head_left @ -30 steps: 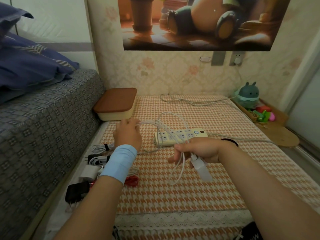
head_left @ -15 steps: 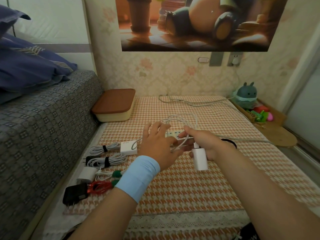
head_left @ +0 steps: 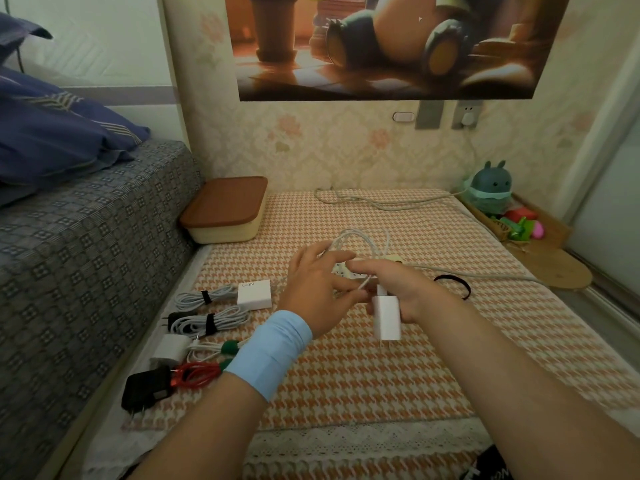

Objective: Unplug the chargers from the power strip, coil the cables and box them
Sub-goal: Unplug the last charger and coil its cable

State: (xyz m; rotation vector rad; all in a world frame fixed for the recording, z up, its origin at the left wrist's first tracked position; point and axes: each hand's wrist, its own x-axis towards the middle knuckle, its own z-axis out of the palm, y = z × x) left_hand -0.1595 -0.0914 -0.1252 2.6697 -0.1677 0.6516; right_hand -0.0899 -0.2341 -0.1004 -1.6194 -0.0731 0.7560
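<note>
R hand [head_left: 405, 292] is gripping white charger [head_left: 387, 322] + cable loop [head_left: 360, 237] over power strip [head_left: 338, 270]; L hand [head_left: 317, 289] is hovering loose, fingers spread, hiding strip. Bundled chargers [head_left: 207, 322] are lying left of strip.

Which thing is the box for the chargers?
Start at the grey patterned bed on the left. At its far end, by the wall, the box sits at the corner of the houndstooth cloth. Nothing else nearby has its cream body and closed brown lid.
</note>
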